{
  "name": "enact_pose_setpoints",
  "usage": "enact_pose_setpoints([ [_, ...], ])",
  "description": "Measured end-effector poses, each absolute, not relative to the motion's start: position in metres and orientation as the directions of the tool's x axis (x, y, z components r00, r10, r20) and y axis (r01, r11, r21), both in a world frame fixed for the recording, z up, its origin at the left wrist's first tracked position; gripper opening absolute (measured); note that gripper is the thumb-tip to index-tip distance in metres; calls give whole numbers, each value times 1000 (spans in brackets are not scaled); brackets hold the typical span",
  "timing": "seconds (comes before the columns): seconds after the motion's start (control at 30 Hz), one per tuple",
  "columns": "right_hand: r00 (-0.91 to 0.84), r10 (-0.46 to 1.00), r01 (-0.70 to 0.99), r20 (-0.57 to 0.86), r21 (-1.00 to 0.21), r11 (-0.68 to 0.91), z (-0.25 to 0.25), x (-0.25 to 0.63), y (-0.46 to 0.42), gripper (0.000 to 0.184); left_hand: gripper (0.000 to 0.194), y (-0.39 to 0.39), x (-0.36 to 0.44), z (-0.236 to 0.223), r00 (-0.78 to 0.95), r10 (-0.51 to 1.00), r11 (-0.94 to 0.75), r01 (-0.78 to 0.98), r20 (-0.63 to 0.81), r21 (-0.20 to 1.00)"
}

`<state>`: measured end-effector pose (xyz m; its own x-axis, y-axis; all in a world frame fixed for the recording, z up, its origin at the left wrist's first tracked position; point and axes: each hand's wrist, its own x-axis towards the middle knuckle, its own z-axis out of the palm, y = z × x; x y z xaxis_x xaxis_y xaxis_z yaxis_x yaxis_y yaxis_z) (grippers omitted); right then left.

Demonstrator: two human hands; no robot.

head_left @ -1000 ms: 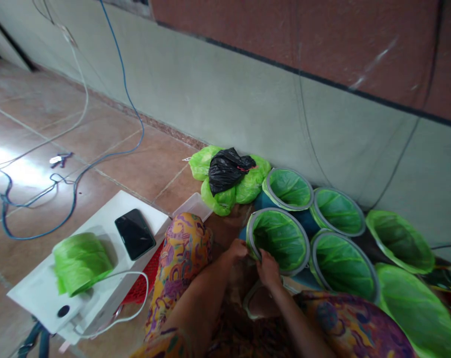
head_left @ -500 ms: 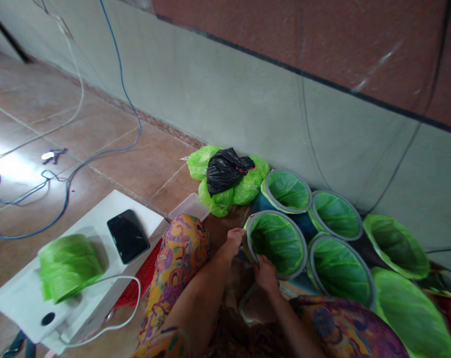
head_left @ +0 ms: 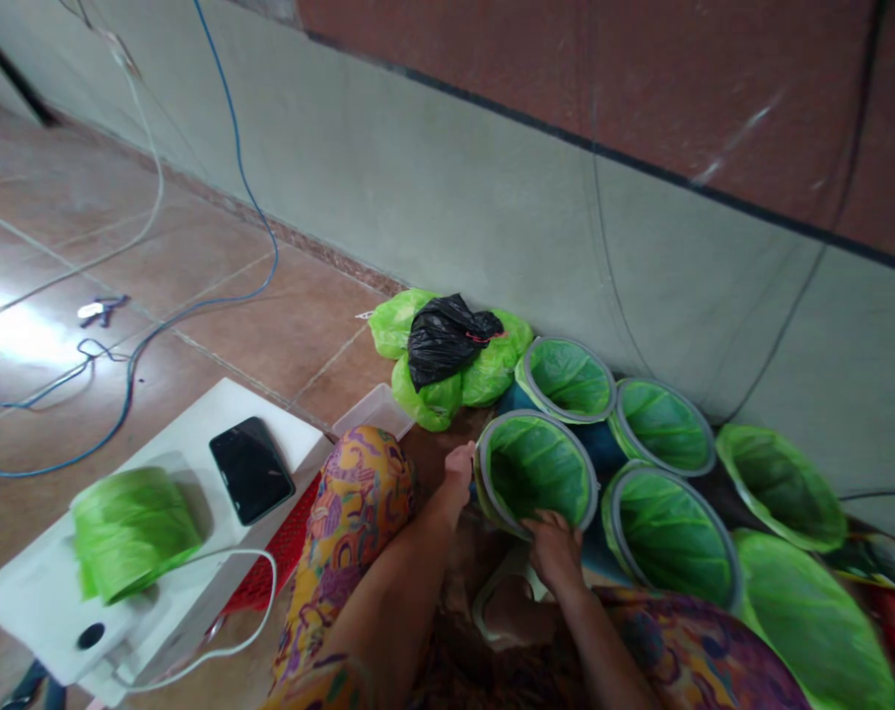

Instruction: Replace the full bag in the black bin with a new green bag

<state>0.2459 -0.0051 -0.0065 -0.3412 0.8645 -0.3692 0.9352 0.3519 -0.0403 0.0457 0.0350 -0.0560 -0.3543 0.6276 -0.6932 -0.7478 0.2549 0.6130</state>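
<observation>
A round bin (head_left: pixel 537 473) lined with a green plastic bag stands in front of me, its grey ring rim over the bag. At the bin's left side, my left hand (head_left: pixel 460 463) is closed on the edge, with its fingertips partly hidden. My right hand (head_left: pixel 556 552) grips the near rim, its fingers curled over the top. Beside this bin stand similar green-lined bins with grey rims: one behind (head_left: pixel 570 380), one at the back right (head_left: pixel 663 426) and one to the right (head_left: pixel 673 537).
Two green-lined bins without visible rings (head_left: pixel 784 488) (head_left: pixel 809 621) stand farther right. Tied green bags (head_left: pixel 429 399) and a black bag (head_left: pixel 447 340) lie by the wall. At left, a white stool (head_left: pixel 218 419) holds a green bag roll (head_left: pixel 133 532) and a phone (head_left: pixel 251 470). Cables (head_left: pixel 133 365) cross the floor.
My right hand has moved right along the near rim, its fingers now over the top. The left hand has shifted slightly up and left, and the bin has moved slightly left.
</observation>
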Motion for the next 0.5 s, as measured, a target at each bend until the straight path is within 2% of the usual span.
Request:
enact_pose_setpoints([
  [0.1,-295,890,948,-349,12,319,-4,241,-8,63,25,33,49,-54,-422,618,219,-719,-664,660],
  [0.17,-317,893,945,-319,-28,325,-2,227,-10,65,20,30,52,-54,-443,610,214,-707,-657,675],
  [0.33,-435,853,894,-289,-249,371,2,184,-10,48,15,26,55,-56,-444,591,255,-689,-674,678],
  [0.5,-474,797,874,-373,-306,377,8,173,-8,39,16,22,54,-58,-456,563,292,-671,-689,682],
])
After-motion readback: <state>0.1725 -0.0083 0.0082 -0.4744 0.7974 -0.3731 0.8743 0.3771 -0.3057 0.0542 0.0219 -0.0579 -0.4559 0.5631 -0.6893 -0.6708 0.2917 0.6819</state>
